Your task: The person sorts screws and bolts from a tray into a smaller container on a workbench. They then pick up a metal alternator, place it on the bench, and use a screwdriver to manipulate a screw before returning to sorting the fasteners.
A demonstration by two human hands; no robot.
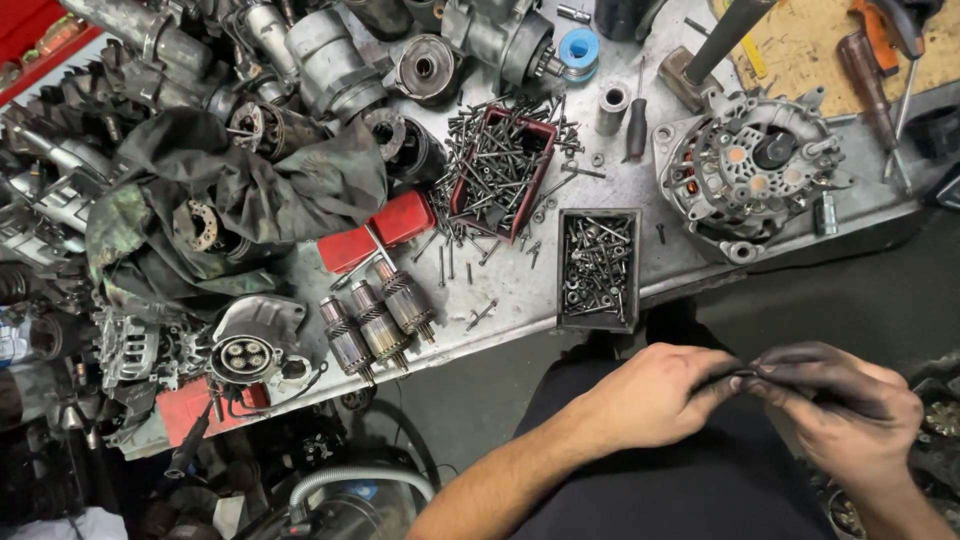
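My left hand (655, 395) and my right hand (840, 400) meet over my lap, below the bench edge. Both pinch a small dark thin part (745, 376) between their fingertips; what it is cannot be made out. My right hand is black with grease. On the grey bench (620, 190) above them lies an alternator (745, 165) with copper windings showing, at the right. A dark rectangular tray of screws (598, 268) sits at the bench's near edge, closest to my hands.
A red tray (500, 170) overflows with long screws. Three armatures (378, 325) lie side by side. A dirty rag (240, 190) covers motor parts at left. Starter housings (330, 60) crowd the back. A screwdriver (636, 125) and hammer (715, 45) lie near the alternator.
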